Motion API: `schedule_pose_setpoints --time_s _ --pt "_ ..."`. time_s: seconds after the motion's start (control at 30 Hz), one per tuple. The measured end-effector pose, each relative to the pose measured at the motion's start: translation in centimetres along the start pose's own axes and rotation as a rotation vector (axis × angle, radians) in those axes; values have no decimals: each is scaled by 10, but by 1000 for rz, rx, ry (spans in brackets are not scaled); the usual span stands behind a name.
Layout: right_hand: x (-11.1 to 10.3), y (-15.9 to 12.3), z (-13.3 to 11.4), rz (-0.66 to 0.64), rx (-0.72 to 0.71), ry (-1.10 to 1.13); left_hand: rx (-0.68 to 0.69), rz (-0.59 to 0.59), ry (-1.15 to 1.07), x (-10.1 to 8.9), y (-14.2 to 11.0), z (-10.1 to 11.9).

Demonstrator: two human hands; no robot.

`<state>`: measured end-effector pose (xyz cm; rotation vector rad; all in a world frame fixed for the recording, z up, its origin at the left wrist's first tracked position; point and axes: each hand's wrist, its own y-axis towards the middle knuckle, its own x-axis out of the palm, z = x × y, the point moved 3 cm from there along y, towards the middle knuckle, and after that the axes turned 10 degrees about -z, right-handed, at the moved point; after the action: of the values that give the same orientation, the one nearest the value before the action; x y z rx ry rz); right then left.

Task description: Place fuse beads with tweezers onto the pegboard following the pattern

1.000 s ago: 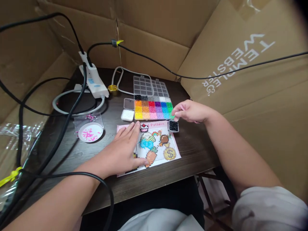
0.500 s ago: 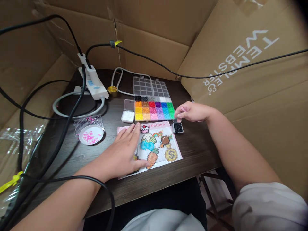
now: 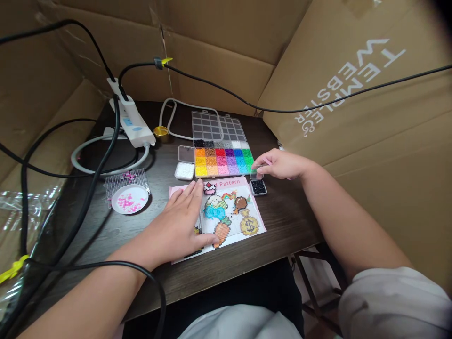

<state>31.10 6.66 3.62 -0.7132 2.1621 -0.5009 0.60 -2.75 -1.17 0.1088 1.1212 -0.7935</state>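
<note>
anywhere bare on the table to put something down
The widest bare patch of table lies right of the sheet, between the black bead box and the right arm. A smaller one lies between the plate and the left hand. The bead case crowds the middle, the power strip the back left.

Desk [image 3: 278, 212]: dark wood grain, low sheen. Walls [image 3: 219, 61]: matt brown cardboard. Bead case [image 3: 226, 157] and its lid [image 3: 217, 126]: clear glossy plastic. Cup [image 3: 161, 132]: shiny, gold-coloured.
</note>
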Motion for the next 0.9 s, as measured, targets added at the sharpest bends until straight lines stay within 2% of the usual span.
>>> schedule_pose_setpoints --time_s 0.13,0.3,0.37,0.47,0.57,0.63,0.77,0.83,0.9 --pt "0 -8 -4 88 -15 -20 -9 -8 6 0 0 0" --pt "-4 -32 -7 339 -118 -23 -36 -48 29 -2 -1 2" --pt "-2 -45 -1 449 -127 118 -41 -57 31 -2 -1 2" --pt "8 -63 13 589 -193 502 -39 -51 24 -2 -1 2" --pt "26 -74 22 719 -419 895 -32 -43 24 -1 -1 1" --pt "44 -75 27 758 -527 1075 -29 -38 20 -1 -1 0" --pt "91 -65 30 569 -520 1281 -15 -4 -5 -1 -2 -1" --pt "113 -61 29 557 -511 1331 -4 13 -9 0 -2 -2" --pt "130 -61 27 601 -505 1349 -3 16 -5 0 -2 -3"
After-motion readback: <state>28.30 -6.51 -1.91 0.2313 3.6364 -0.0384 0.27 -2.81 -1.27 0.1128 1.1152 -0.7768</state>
